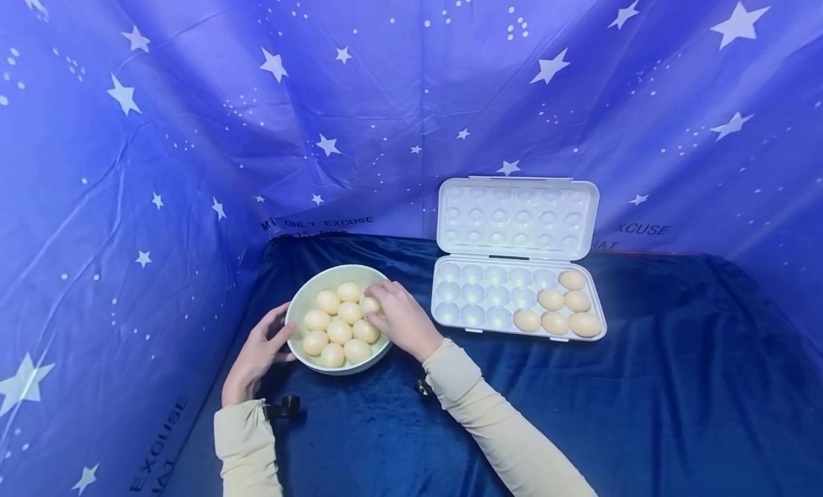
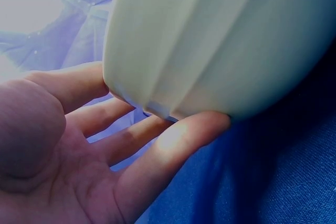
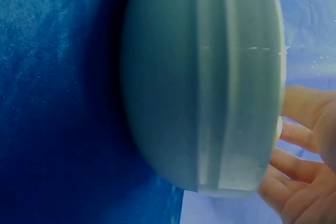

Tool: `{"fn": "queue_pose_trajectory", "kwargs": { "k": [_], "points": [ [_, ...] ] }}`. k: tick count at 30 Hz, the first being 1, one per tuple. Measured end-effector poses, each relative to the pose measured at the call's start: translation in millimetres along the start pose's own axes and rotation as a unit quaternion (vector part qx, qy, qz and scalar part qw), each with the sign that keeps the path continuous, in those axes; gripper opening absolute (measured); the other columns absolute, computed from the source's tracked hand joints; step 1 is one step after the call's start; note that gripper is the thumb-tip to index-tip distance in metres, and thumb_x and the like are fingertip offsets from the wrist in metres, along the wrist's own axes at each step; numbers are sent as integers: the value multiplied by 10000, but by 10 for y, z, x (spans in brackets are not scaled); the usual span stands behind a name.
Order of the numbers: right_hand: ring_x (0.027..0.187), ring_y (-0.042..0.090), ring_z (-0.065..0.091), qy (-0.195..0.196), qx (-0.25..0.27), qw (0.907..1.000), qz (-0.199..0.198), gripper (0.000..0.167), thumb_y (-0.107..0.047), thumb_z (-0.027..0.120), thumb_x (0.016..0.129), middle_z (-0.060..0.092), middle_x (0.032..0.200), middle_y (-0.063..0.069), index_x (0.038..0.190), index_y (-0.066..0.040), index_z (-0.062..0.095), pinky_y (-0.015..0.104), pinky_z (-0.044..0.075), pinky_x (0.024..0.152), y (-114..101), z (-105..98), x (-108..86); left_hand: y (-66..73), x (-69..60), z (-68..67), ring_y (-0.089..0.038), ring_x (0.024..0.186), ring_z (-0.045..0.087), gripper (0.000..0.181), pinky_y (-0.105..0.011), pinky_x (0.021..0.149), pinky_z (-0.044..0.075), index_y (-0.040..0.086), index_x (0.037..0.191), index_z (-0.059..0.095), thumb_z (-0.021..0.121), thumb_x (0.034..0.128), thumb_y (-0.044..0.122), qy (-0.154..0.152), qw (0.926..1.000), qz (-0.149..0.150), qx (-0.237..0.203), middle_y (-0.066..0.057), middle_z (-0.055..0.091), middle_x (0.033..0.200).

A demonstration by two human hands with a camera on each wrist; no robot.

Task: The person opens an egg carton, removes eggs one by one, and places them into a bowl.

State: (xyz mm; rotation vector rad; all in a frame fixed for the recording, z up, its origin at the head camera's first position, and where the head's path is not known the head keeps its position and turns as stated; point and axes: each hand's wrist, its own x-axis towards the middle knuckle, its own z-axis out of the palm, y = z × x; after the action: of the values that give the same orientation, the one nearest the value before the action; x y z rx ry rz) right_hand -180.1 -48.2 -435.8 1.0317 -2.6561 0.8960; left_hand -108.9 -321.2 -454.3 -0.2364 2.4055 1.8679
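Observation:
A pale green bowl (image 1: pixel 338 370) holding several cream-coloured eggs (image 1: pixel 338 331) sits on the dark blue cloth. The left hand (image 1: pixel 256 350) grips the bowl's left side; in the left wrist view that hand (image 2: pixel 105 135) has its thumb and fingers spread against the rim and outer wall of the bowl (image 2: pixel 210 40). Over the bowl's right side, the right hand (image 1: pixel 401 317) pinches an egg (image 1: pixel 370 306) among the others. In the right wrist view the bowl (image 3: pixel 205 87) largely hides that egg, and the right hand's fingers (image 3: pixel 299 166) reach over its rim.
To the right of the bowl lies an open clear egg carton (image 1: pixel 518 260), its lid raised at the back. Several eggs (image 1: pixel 554 323) fill cups at its right end, while the cups at its left hold none. A purple star-patterned curtain (image 1: pixel 386 111) hangs behind and at the left.

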Motion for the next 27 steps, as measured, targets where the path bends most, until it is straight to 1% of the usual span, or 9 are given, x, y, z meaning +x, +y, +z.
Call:
{"fn": "queue_pose_trajectory", "kwargs": {
  "k": [2,4,8,13,19,23,27],
  "points": [
    [1193,279,587,-48,-74,10000,-25,306,-168,718,911,661,1200,125,1173,-28,646,422,422,1120,-5,31,7,-5,-12,4,-48,889,620,531,-289,670,621,42,1524,326,514,1049,185,6,10000,-26,-24,-279,453,1375],
    [1193,276,587,-111,-143,9998,-54,311,-171,712,917,659,1200,128,1178,-20,639,410,427,1115,-11,61,14,-6,-21,2,-42,884,619,525,-282,668,619,47,1525,327,510,1050,178,34,10000,-66,-25,-272,452,1376],
    [1171,271,597,-121,-295,9994,-122,311,-179,715,918,659,1188,126,1172,-16,636,393,471,1062,-30,91,18,3,-23,-6,-44,883,617,522,-272,666,617,53,1525,326,507,1051,175,59,10000,-61,3,-270,452,1377],
    [1163,261,600,-105,-377,9991,-159,312,-172,712,921,662,1181,125,1176,-7,638,378,477,1056,-39,91,6,5,-17,-7,-41,879,616,525,-276,668,618,49,1525,325,508,1051,179,41,10000,-58,7,-272,451,1375],
    [1147,272,603,-19,-207,9997,-136,293,-149,703,922,663,1185,130,1170,-5,644,387,491,1037,-24,31,-55,-5,-12,9,-34,872,617,517,-279,665,619,42,1522,327,503,1051,163,30,10000,-60,-18,-274,449,1373],
    [1089,272,614,110,-154,9996,-187,283,-124,701,912,662,1176,126,1163,-5,646,385,518,982,17,-29,-110,-3,-2,19,-39,871,620,517,-279,665,618,36,1522,325,501,1051,158,-8,10000,-30,-22,-278,448,1373],
    [1052,257,612,194,-108,9994,-256,286,-121,698,911,658,1158,121,1167,-6,644,376,534,933,63,-94,-141,8,9,18,-34,858,621,516,-275,660,617,45,1521,331,505,1050,160,21,10000,-48,32,-272,455,1366]
  ]
}}
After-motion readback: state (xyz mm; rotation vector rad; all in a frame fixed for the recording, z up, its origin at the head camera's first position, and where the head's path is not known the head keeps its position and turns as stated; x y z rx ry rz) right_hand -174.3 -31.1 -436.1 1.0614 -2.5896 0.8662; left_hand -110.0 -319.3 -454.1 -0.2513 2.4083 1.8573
